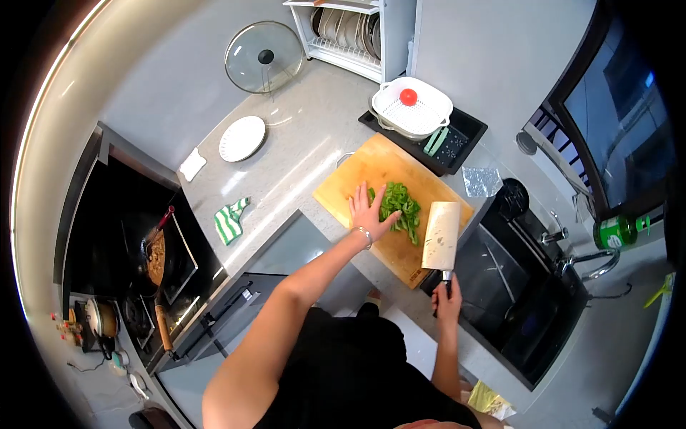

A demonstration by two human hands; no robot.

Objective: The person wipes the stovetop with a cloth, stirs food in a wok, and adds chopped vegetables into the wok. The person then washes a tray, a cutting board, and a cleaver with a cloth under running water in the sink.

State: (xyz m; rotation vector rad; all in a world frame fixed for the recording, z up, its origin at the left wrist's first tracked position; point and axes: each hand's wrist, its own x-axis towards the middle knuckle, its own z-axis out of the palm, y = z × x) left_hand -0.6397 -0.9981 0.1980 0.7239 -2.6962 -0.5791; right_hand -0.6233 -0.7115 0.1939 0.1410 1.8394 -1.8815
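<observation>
Chopped green vegetable pieces (401, 207) lie in a loose heap on a wooden cutting board (350, 182). My left hand (369, 213) is spread over the board, its fingers apart at the heap's left side. A silver bracelet (365, 237) circles that wrist. In my right hand (448, 300) is the dark handle of a cleaver (441, 236). Its broad blade, dotted with bits of food, shows flat-on over the board's right part, to the right of the greens. Whether the blade touches the board I cannot tell.
The black sink (493, 286) adjoins the board at right. Behind it, a white basket (421, 111) holding a red item sits on a black tray (471, 132). Leftward are a striped cloth (230, 220), a white plate (242, 139) and a wok (153, 250) with food on the stove.
</observation>
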